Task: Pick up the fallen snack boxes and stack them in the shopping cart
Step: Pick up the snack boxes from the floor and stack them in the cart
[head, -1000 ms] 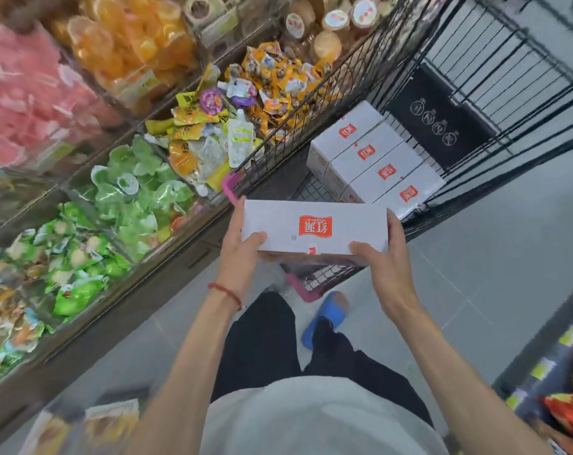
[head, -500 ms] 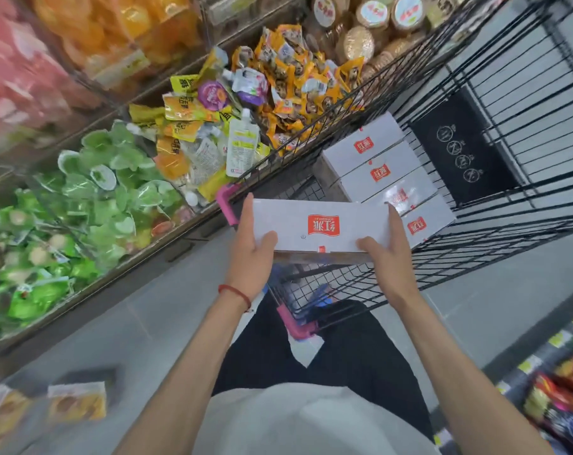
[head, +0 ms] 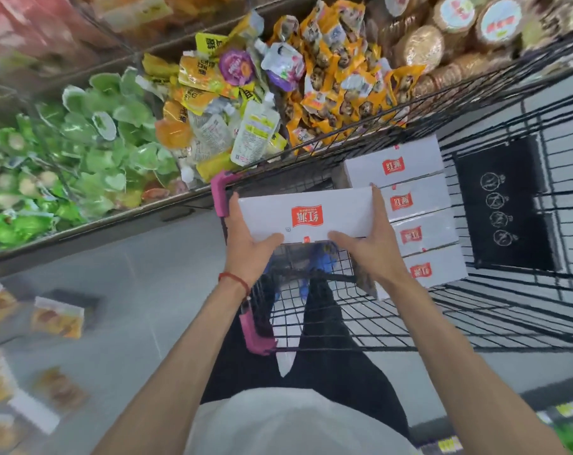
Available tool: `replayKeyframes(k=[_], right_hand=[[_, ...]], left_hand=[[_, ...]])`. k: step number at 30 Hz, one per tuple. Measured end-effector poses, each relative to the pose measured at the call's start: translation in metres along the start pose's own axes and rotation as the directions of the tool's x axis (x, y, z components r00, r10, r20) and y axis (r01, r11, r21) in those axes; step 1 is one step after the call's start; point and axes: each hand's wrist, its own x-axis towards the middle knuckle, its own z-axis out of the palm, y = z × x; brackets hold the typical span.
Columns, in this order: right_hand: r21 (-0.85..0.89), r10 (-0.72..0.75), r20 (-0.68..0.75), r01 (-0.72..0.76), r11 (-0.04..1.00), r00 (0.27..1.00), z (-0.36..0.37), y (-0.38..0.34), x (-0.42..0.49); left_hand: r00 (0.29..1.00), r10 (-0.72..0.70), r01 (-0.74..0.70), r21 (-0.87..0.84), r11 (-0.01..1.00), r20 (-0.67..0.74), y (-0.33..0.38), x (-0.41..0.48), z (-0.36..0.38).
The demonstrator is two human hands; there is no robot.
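I hold a white snack box with a red logo flat between both hands, above the near end of the black wire shopping cart. My left hand grips its left end and my right hand its right end. Inside the cart, just beyond the held box, several matching white boxes lie side by side in a row. More snack boxes lie blurred on the grey floor at lower left.
A store shelf runs along the left with bins of green packets, yellow pouches and round cakes. The cart has pink corner guards and a black panel. Another shelf edge shows at lower right.
The view has moved forward over the cart. The held box now hangs above the cart's near end, closer to the row of boxes. Both hands keep their grip.
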Motion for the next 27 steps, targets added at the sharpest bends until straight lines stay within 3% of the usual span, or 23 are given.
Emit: replayKeyframes(k=[9,27], right_hand=[[-0.113,-0.035,0.176,0.055,0.992,0.984,0.002,0.034,0.079],[-0.283,-0.129,0.082,0.147,0.948,0.988,0.038,0.065,0.161]], left_hand=[[0.995,-0.067,0.065,-0.023,0.998,-0.08,-0.034,0.047,0.045],[0.956,0.06,-0.043,0.066,0.997,-0.286,-0.081,0.124,0.07]])
